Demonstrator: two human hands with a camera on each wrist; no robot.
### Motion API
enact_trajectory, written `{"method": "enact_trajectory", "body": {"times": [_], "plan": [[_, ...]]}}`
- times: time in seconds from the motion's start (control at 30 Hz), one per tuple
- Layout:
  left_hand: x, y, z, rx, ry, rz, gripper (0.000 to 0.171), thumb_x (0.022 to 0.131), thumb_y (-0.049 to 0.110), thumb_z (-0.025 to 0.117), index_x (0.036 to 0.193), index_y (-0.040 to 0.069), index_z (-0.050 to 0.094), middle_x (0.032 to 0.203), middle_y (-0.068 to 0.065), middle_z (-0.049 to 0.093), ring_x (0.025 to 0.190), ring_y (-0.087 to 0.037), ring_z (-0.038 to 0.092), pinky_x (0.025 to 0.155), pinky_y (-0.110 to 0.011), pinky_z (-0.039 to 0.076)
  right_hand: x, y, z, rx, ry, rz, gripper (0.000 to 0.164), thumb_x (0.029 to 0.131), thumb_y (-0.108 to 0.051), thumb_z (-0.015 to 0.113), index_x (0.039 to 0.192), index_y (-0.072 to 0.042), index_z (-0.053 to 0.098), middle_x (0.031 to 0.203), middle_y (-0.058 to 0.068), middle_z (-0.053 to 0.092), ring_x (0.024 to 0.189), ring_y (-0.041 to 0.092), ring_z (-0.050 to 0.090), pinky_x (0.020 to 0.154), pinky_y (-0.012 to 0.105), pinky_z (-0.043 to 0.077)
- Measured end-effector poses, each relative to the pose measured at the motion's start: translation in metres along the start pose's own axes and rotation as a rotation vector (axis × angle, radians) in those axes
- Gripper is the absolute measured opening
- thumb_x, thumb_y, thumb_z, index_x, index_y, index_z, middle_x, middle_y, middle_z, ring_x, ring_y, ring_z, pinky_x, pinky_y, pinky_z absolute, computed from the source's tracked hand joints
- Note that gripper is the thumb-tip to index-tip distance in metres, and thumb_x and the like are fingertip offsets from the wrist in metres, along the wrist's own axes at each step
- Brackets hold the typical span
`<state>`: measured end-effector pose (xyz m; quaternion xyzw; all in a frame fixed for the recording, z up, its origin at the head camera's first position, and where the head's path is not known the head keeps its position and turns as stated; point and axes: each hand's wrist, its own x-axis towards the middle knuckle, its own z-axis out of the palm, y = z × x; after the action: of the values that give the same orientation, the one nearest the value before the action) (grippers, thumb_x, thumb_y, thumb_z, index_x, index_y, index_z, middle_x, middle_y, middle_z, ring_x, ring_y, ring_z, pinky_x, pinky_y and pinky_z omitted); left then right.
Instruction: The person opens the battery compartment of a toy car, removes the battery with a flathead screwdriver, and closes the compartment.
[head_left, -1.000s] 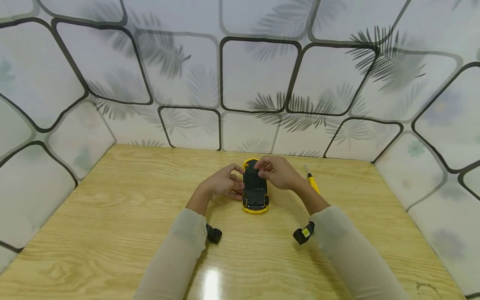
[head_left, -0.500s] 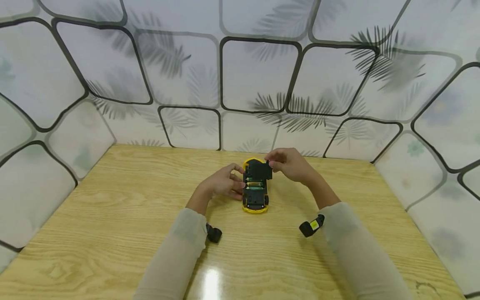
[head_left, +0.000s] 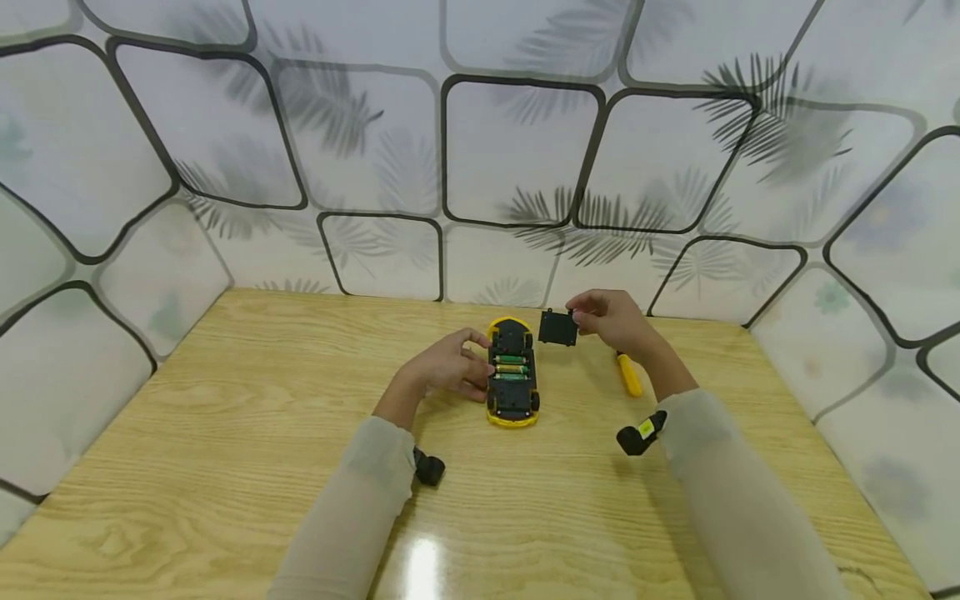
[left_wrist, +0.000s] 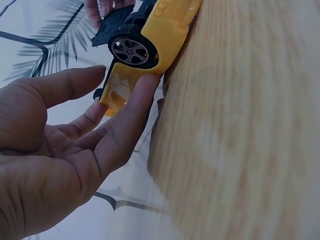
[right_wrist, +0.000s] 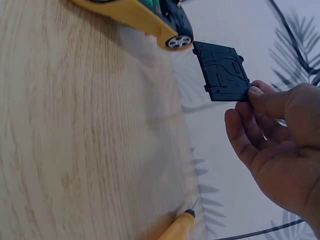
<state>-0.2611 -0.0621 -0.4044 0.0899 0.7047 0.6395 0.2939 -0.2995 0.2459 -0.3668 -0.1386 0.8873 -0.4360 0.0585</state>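
A yellow toy car (head_left: 513,408) lies upside down on the table. Its black underside has an uncovered battery bay with several green and gold batteries (head_left: 512,368). Beside its left flank is my left hand (head_left: 447,367), spread fingers touching the yellow side near a wheel (left_wrist: 129,50); none visibly wraps round the car. My right hand (head_left: 611,321) pinches a black battery cover (head_left: 558,327) by one edge, thumb against fingers, and holds it up off the car. The right wrist view shows the cover's (right_wrist: 222,72) ridged face and small tabs.
A yellow-handled screwdriver (head_left: 628,376) lies to the right of the car, partly under my right forearm; its thin tip (right_wrist: 195,203) shows in the right wrist view. The wooden table (head_left: 225,433) meets patterned walls (head_left: 375,250) at the back and sides.
My right hand has lifted the battery cover off the car's underside and carried it to the right, exposing the batteries. My left hand and the car have stayed put.
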Motion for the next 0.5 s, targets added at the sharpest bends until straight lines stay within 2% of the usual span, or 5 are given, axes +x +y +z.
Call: {"method": "enact_trajectory", "body": {"times": [0.27,0.5], "plan": [[0.000,0.000,0.001,0.009,0.008,-0.002,0.052,0.095,-0.008,0.066,0.138,0.006,0.042,0.120,-0.024,0.063,0.097,-0.032,0.071,0.082,-0.047,0.063,0.004,0.011,-0.002,-0.005,0.003,0.049,0.031,0.108,-0.009,0.053,0.134,0.005,0.060,0.128,0.025,0.062,0.111,0.040,0.065,0.100,0.053,0.054],[0.000,0.001,0.003,0.021,0.016,-0.009,0.051,0.095,-0.008,0.065,0.138,0.007,0.041,0.122,-0.024,0.063,0.099,-0.032,0.070,0.081,-0.046,0.063,0.011,0.021,0.009,0.053,0.016,0.120,0.031,0.107,-0.004,0.052,0.134,0.008,0.059,0.121,0.026,0.061,0.102,0.038,0.064,0.094,0.049,0.058]]}}
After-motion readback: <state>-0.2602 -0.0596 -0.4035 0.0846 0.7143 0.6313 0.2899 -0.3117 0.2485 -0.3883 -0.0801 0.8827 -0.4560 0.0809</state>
